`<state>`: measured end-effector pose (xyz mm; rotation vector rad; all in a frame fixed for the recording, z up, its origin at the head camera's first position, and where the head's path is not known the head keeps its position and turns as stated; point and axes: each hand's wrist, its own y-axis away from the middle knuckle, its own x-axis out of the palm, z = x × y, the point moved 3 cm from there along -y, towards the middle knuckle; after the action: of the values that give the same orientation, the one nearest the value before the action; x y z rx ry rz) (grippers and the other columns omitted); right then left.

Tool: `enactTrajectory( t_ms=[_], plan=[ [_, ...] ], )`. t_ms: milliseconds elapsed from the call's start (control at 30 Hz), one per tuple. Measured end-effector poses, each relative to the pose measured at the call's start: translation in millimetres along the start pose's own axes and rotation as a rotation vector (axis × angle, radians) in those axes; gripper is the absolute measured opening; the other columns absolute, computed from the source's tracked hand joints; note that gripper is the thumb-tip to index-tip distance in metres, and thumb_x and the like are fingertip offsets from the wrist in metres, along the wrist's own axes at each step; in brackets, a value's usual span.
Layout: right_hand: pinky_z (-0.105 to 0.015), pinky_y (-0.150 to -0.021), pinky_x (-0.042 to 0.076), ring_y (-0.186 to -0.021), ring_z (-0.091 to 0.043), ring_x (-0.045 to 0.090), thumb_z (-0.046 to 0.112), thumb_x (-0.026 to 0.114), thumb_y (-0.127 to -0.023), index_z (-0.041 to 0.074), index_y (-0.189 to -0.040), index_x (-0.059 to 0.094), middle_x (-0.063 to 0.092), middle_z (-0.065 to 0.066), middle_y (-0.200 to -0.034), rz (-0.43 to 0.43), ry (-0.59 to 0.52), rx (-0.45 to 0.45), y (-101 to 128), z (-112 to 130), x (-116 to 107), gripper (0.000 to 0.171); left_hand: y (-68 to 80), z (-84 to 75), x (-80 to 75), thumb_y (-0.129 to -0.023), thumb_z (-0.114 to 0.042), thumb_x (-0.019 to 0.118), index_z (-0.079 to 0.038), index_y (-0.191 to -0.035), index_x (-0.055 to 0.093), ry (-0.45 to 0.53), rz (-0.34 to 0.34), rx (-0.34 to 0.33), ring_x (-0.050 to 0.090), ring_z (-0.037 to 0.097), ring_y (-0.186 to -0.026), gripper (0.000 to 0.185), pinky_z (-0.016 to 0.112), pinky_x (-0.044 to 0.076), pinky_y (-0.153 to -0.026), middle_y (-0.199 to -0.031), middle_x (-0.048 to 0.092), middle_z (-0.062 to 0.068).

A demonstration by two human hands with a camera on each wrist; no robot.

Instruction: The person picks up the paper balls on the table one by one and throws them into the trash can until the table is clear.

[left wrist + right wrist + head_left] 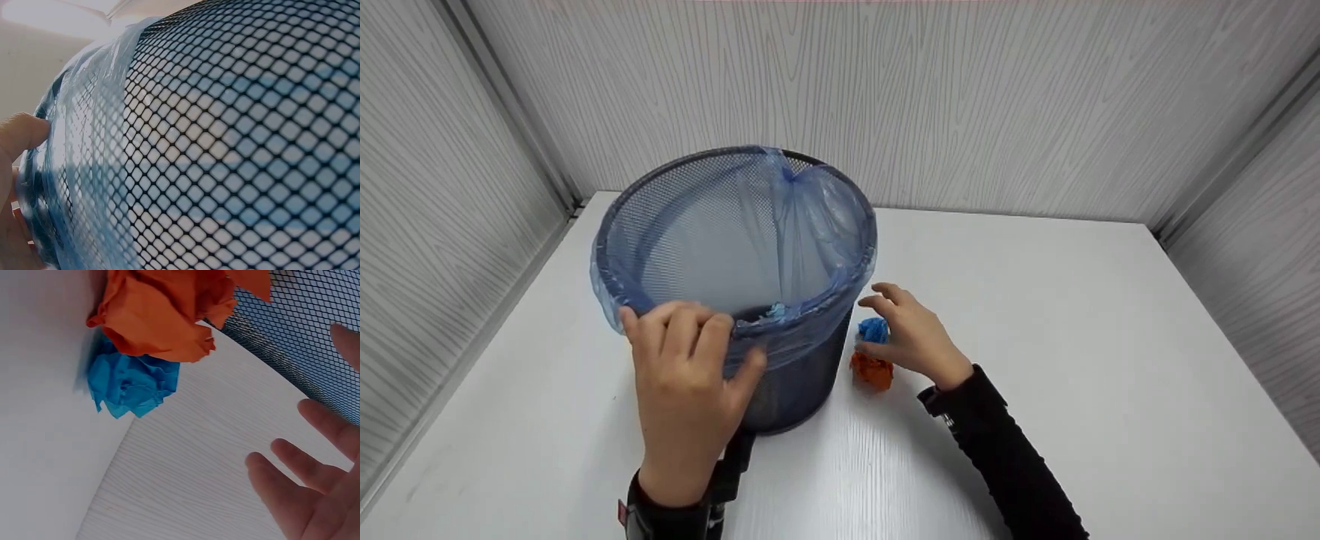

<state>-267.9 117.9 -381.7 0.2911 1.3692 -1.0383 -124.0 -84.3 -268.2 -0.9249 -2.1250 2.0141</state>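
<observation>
The left hand (686, 382), lower centre of the head view, grasps the near rim of the bin (735, 285) over its blue liner (799, 225). Right of the bin, the right hand (911, 334) hovers released, fingers spread, over the orange paper ball (872, 370) and blue paper ball (873, 328). Picking one up seems the step; next, fingers must close round it.

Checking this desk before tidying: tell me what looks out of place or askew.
Two crumpled paper balls, one orange and one blue, lie on the white table beside the mesh bin, not inside it. The blue liner bag sits unevenly, bunched to a knot at the far rim. The left hand grips the near rim.
</observation>
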Motion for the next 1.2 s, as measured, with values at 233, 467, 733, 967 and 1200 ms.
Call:
enactTrajectory(
  t_ms=[233, 467, 733, 967, 1200],
  plan=[
    [-0.032, -0.061, 0.040, -0.086, -0.019, 0.045, 0.044, 0.061, -0.055, 0.016, -0.104, 0.048, 0.041, -0.007, -0.106, 0.195, 0.084, 0.057, 4, -6, 17, 0.058, -0.8, -1.2, -1.6, -0.063, -0.024, 0.051, 0.000, -0.068, 0.050, 0.010, -0.005, -0.004, 0.039, 0.029, -0.076, 0.025, 0.050, 0.009, -0.084, -0.070, 0.046, 0.011],
    [-0.025, -0.047, 0.036, -0.059, -0.009, 0.042, 0.031, 0.063, -0.056, 0.016, -0.086, 0.055, 0.044, 0.004, -0.074, 0.237, 0.122, 0.041, 9, -1, 18, 0.034, -0.6, -0.9, -0.2, -0.062, -0.023, 0.051, 0.000, -0.068, 0.050, 0.013, -0.014, 0.004, 0.039, 0.029, -0.076, 0.024, 0.050, 0.009, -0.084, -0.070, 0.045, 0.011],
    [-0.024, -0.042, 0.031, -0.054, -0.011, 0.040, 0.031, 0.062, -0.056, 0.017, -0.073, 0.052, 0.041, 0.007, -0.059, 0.413, 0.110, 0.045, 13, 5, 25, 0.024, 0.4, 0.0, 0.7, -0.062, -0.023, 0.051, 0.000, -0.068, 0.051, 0.008, -0.004, -0.002, 0.039, 0.028, -0.077, 0.023, 0.050, 0.009, -0.084, -0.070, 0.045, 0.010],
    [-0.025, -0.047, 0.033, -0.055, -0.013, 0.042, 0.026, 0.065, -0.056, 0.014, -0.076, 0.051, 0.043, 0.004, -0.062, 0.486, 0.086, 0.056, 14, 8, 30, 0.028, 0.2, 0.1, -0.1, -0.063, -0.023, 0.051, 0.000, -0.068, 0.051, 0.001, -0.003, -0.003, 0.040, 0.029, -0.077, 0.024, 0.050, 0.009, -0.084, -0.070, 0.045, 0.011],
    [-0.023, -0.051, 0.036, -0.059, -0.010, 0.043, 0.025, 0.063, -0.060, 0.013, -0.082, 0.052, 0.045, 0.004, -0.066, 0.364, 0.039, 0.004, 13, 7, 16, 0.028, 0.9, 0.6, 0.3, -0.063, -0.024, 0.051, 0.000, -0.068, 0.051, 0.002, -0.005, -0.004, 0.039, 0.029, -0.077, 0.024, 0.050, 0.009, -0.084, -0.070, 0.046, 0.011]
  ],
)
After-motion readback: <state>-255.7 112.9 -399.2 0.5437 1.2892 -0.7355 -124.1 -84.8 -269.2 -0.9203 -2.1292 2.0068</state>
